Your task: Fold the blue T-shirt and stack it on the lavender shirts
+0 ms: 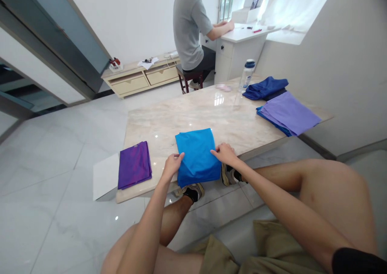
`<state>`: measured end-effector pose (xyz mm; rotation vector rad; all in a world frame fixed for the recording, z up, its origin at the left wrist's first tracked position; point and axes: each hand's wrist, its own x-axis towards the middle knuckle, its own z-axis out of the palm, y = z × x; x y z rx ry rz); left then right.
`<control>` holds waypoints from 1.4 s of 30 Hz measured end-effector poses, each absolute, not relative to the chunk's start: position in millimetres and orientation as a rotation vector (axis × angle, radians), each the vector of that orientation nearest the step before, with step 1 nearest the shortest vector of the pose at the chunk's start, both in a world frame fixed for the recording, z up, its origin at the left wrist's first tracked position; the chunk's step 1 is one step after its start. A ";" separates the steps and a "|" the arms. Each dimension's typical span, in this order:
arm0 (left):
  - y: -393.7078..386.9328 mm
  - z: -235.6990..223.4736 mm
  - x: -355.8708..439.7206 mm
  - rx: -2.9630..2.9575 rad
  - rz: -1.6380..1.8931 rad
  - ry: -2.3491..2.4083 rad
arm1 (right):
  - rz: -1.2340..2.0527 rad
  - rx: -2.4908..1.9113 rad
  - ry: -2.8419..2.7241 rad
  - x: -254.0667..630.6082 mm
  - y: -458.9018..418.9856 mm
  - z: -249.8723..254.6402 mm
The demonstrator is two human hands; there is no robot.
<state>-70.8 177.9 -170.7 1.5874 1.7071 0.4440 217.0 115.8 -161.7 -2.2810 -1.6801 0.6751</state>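
A folded bright blue cloth lies at the near edge of the marble-topped table, its front part hanging over the edge. My left hand pinches its left side, thumb on top and fingers underneath. On the opposite side my right hand grips the cloth's right edge in the same way, thumb over the fabric. To the left, a folded purple cloth rests flat near the table's left end.
At the table's right end lie a stack topped by a lilac cloth and a crumpled dark blue cloth. A water bottle stands beside them. Beyond, a person sits on a stool at a white desk. A low cabinet lines the wall.
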 end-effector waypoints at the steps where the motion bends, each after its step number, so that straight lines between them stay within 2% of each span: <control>1: 179.7 -174.8 -69.5 1.567 0.434 1.676 | 0.719 -2.247 -1.637 216.3 116.4 -164.9; 7: 175.2 -188.5 -71.2 1.449 0.475 1.499 | 1.045 -1.944 -1.228 222.0 110.8 -182.9; 9: 170.6 -182.6 -74.3 1.388 0.557 1.418 | 1.134 -1.807 -1.101 225.3 107.1 -181.4; 12: 161.6 -159.1 -80.0 1.287 0.733 1.321 | 1.094 -1.596 -1.143 231.5 102.0 -163.3; 16: 143.5 -104.3 -89.2 1.307 0.921 1.334 | 0.878 -1.469 -1.329 241.2 98.3 -111.6; 22: 109.5 -4.7 -94.2 1.476 1.211 1.328 | 0.695 -1.276 -1.548 252.7 79.1 -2.8; 27: 84.1 70.3 -86.4 1.740 1.559 1.350 | 0.303 -1.187 -1.725 264.8 43.3 80.1; 31: 70.3 104.8 -73.8 1.788 1.560 1.197 | 0.081 -1.136 -1.749 276.0 24.2 115.6; 33: 66.1 107.4 -66.0 1.757 1.511 1.147 | 0.069 -1.116 -1.708 278.6 21.8 115.3; 36: 60.3 90.1 -53.5 1.755 1.476 1.206 | 0.229 -1.157 -1.606 275.2 21.9 88.6; 42: 54.5 3.1 -36.3 1.772 1.425 1.552 | 0.453 -1.446 -1.490 262.0 23.3 -5.0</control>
